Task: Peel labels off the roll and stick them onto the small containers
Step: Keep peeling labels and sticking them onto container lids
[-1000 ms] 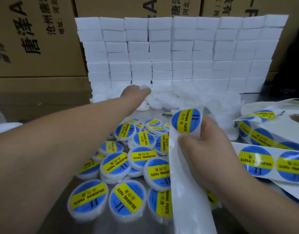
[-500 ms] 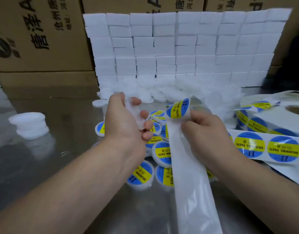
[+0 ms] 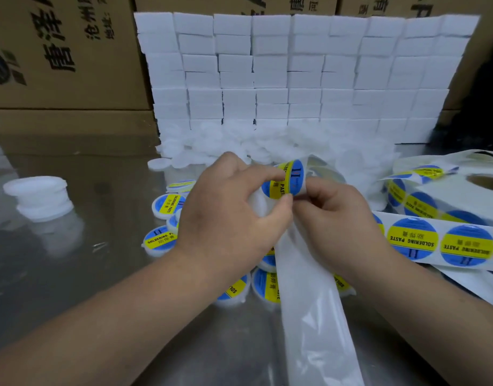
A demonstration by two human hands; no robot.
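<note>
Mid-frame, the left hand (image 3: 231,215) grips a white container (image 3: 256,203) at the half-peeled label (image 3: 289,178), the right hand (image 3: 335,218) pinches the backing strip (image 3: 309,302); next, probably, press it flat.

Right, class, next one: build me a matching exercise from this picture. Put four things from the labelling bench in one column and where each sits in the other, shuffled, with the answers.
Things
1. label roll
2. stack of plain containers
3. wall of white boxes
4. peeling label

Places
A. at the back, in front of the cardboard cartons
B. pinched by the left hand, at the top of the backing strip
C. far left on the table, on its own
D. at the right edge of the view

Pairs: 1-D, 2-C, 3-A, 4-B
</note>
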